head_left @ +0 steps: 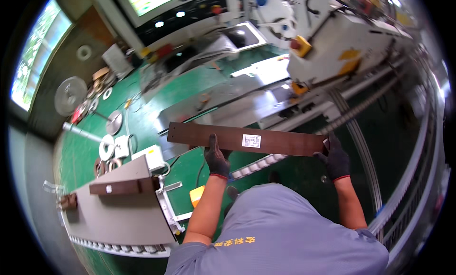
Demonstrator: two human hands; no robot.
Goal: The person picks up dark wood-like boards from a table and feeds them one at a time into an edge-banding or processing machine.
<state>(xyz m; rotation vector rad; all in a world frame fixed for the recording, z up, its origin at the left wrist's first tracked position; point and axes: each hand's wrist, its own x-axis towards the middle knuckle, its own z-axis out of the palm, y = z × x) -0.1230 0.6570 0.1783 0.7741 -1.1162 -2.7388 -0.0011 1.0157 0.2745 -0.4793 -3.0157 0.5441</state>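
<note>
A long dark-brown board (pixel 204 135) with a white label (pixel 251 141) lies across in front of me, held up over the green floor. My left hand (pixel 216 156), in a dark glove with a red cuff, grips its lower edge left of the label, thumb up against the front face. At the right end of the board my right hand (pixel 336 156), gloved the same way, is closed round the end. Two small holes show near the board's left end. The fingers behind the board are hidden.
A grey panel (pixel 118 218) on a roller stand at lower left carries another brown board (pixel 114 187). Ahead runs a metal machine bed (pixel 228 114), with a white machine (pixel 327 52) bearing a red button at upper right. Roller rails (pixel 365 170) curve along the right.
</note>
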